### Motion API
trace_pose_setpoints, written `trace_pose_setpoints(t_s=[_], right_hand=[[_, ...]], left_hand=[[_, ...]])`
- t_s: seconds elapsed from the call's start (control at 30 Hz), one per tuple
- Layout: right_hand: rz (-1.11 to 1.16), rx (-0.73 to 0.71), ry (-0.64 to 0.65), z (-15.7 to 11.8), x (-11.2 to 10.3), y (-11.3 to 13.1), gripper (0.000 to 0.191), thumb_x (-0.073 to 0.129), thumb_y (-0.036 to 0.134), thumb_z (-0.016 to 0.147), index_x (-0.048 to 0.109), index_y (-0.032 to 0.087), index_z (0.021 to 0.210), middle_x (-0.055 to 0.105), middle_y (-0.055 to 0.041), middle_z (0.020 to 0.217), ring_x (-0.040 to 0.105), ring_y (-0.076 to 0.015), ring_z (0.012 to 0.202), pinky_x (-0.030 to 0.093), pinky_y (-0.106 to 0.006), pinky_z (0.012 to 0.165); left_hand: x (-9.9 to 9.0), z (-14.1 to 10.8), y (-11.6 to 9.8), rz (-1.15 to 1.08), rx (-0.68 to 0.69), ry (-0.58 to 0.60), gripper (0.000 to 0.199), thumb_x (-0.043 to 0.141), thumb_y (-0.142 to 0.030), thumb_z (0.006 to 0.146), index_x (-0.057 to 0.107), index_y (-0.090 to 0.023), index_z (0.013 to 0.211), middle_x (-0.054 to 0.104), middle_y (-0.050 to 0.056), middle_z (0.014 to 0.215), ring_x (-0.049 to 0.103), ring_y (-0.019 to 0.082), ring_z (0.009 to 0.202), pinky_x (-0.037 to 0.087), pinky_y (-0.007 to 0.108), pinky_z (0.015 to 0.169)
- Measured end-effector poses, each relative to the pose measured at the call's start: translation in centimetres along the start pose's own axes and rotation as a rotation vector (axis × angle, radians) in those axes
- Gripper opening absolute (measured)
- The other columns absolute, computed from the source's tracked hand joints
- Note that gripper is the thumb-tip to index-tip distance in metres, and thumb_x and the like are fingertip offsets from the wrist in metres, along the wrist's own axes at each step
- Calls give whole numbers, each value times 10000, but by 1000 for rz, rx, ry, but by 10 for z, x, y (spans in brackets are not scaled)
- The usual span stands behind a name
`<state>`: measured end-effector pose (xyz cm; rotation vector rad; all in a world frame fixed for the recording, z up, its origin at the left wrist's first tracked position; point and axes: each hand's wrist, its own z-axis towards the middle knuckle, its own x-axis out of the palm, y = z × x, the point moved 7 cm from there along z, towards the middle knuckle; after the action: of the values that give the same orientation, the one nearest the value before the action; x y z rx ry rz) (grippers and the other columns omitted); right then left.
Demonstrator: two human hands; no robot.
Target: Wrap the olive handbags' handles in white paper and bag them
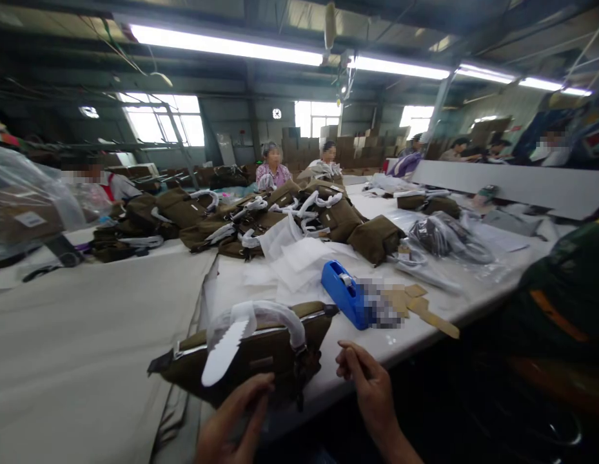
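Observation:
A dark olive handbag point(274, 348) stands at the table's near edge, its handle point(282, 316) wrapped in white, see-through covering. A white strip with a toothed edge point(229, 351) hangs from the handle over the bag's front. My left hand point(236, 419) is close against the lower front of the bag, thumb and fingers drawn together; what lies between them cannot be made out. To the right of the bag, my right hand point(369, 383) is closed in a pinch, apart from the bag, and anything in it is too small to name. Beyond it sits a blue tape dispenser point(345, 293).
White wrapping sheets point(294, 258) lie behind the bag, before a heap of olive bags point(333, 216). Tan pieces point(427, 309) and a plastic-wrapped bag point(441, 235) are on the right. Other people point(273, 171) sit across the table; a dark garment point(565, 290) is at right.

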<state>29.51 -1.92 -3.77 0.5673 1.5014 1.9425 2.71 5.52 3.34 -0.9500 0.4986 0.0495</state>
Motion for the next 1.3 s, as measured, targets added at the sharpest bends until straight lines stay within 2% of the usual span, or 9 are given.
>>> trace_pose_setpoints(t_s=[0.1, 0.2, 0.33, 0.47, 0.53, 0.7, 0.83, 1.03, 1.3], right_hand=[[-92, -187, 118, -9, -8, 20, 216, 599, 325, 973, 744, 247, 1114, 712, 3, 743, 668, -125, 599, 560, -206, 632], [-188, -338, 198, -14, -15, 32, 256, 588, 240, 979, 717, 292, 1194, 716, 18, 770, 680, -116, 643, 562, -191, 677], [-180, -302, 218, -10, -15, 31, 216, 566, 243, 995, 731, 287, 1129, 748, -13, 943, 708, -122, 716, 579, -198, 730], [-134, -240, 261, -10, 5, 33, 190, 576, 282, 994, 762, 285, 1038, 713, -48, 1203, 693, -185, 1085, 539, -266, 989], [-103, -230, 286, -13, 17, 36, 185, 582, 282, 991, 766, 279, 1014, 688, -53, 1259, 648, -196, 1183, 508, -273, 1037], [-31, -272, 345, -20, 33, 45, 180, 581, 227, 989, 752, 269, 1027, 739, -26, 1086, 693, -148, 1045, 524, -202, 958], [-106, -331, 244, -14, 17, 45, 203, 574, 210, 995, 742, 282, 1083, 750, -5, 1007, 704, -131, 964, 533, -174, 882], [-372, -470, 91, -2, -4, 45, 252, 555, 192, 994, 740, 273, 1144, 746, -22, 1043, 711, -159, 968, 534, -215, 888], [-376, -511, 151, -1, 13, 49, 292, 527, 147, 988, 732, 264, 1160, 743, -41, 1036, 710, -178, 977, 560, -251, 881]], left_hand=[[21, 15, -3, 23, 14, -19, 246, 640, -362, 942, 712, -324, 1174, 768, -18, 1157, 738, 188, 1049, 575, 262, 974], [40, 21, -4, 115, 77, -31, 247, 637, -379, 937, 697, -288, 1159, 764, 10, 1146, 739, 205, 1035, 592, 282, 944], [54, 22, 0, 322, 56, -62, 282, 648, -452, 912, 663, -284, 1137, 770, 11, 1031, 757, 218, 845, 624, 304, 795], [58, 22, 1, 363, -35, -85, 285, 633, -494, 902, 632, -309, 1119, 768, -24, 959, 748, 217, 771, 610, 310, 721], [60, 21, 0, 321, -64, -78, 277, 631, -494, 897, 625, -314, 1108, 773, -35, 960, 755, 222, 812, 607, 313, 740], [64, 22, -2, 214, -81, -37, 276, 673, -430, 860, 639, -288, 1095, 788, -22, 989, 765, 228, 882, 613, 316, 792], [64, 20, 0, 88, -130, -66, 231, 649, -447, 874, 681, -279, 1028, 783, -15, 969, 753, 229, 882, 598, 327, 827], [66, 13, 2, 14, -200, -100, 257, 679, -471, 834, 712, -268, 989, 771, 1, 966, 730, 247, 917, 561, 348, 893], [74, 9, 2, -141, -305, 20, 322, 684, -512, 829, 682, -239, 1001, 782, 8, 935, 749, 233, 869, 585, 292, 800]])
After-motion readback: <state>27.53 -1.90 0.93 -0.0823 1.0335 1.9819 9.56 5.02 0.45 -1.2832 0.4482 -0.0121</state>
